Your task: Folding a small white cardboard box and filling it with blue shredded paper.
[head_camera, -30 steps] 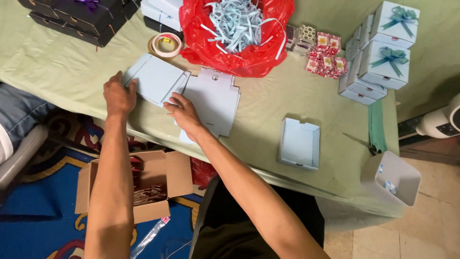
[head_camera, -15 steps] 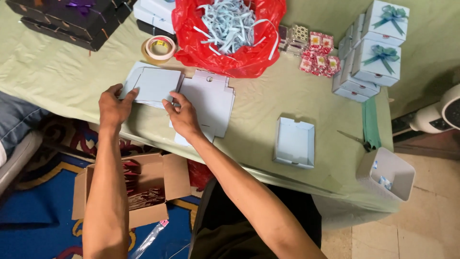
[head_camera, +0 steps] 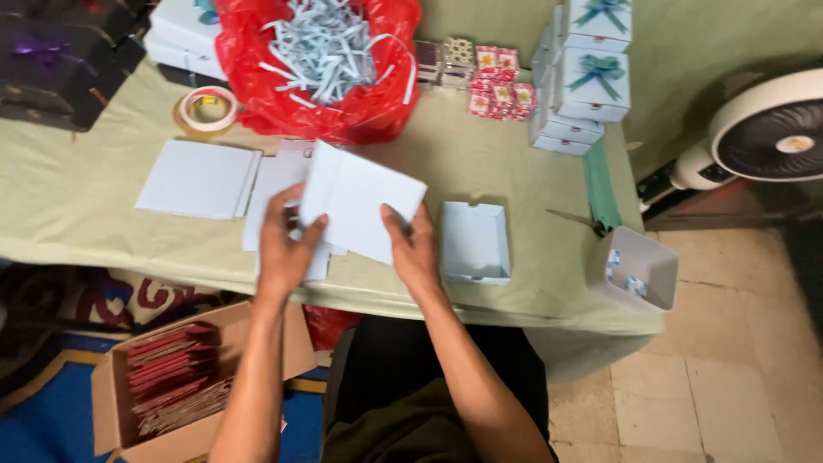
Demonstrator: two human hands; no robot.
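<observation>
A pale green cloth-covered table (head_camera: 103, 206) stands over beige tiled floor (head_camera: 737, 377). Left hand (head_camera: 287, 249) and right hand (head_camera: 414, 249) pinch a pale blue flat cardboard sheet (head_camera: 360, 199) above more sheets, beside an open blue box tray (head_camera: 474, 242).

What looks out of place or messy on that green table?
The small grey bin hangs tilted off the table's right corner, its opening facing outward. Paper shreds poke out of the red bag. Both hands hold a pale blue card sheet.

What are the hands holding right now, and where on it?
A pale blue card sheet, lifted off the table. The left hand grips its lower left edge, the right hand its lower right edge.
</observation>
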